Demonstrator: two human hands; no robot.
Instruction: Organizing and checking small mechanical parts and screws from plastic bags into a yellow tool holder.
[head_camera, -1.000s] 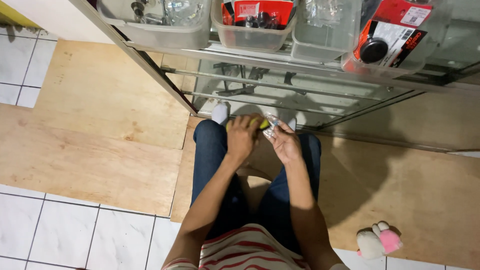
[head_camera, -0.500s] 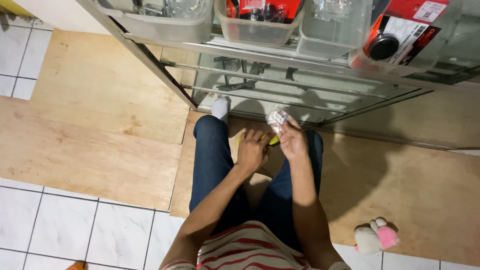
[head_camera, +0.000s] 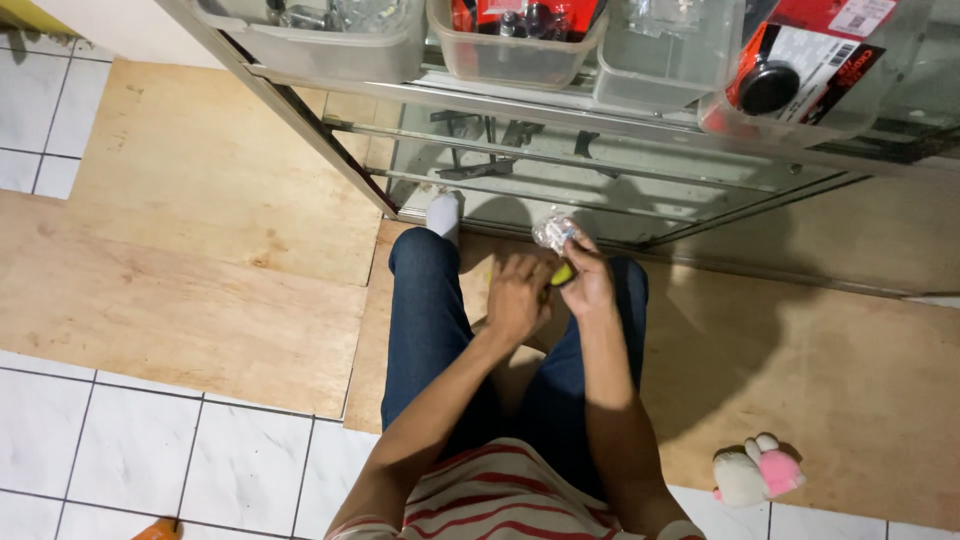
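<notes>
Right hand pinches crinkled clear plastic packet and small yellow piece; left hand beside it, grip unclear.

Plywood sheets cover a white tiled floor beside a metal-framed glass shelf unit holding clear plastic bins.

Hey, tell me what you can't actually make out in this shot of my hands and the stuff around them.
1. Head view: the yellow item between the hands is mostly covered by the left hand and right hand; its kind is unclear.
2. The clear crinkled packet is too small to show its contents.
3. The clear bins are cut by the top edge.
4. The orange object is cut by the bottom edge.
</notes>
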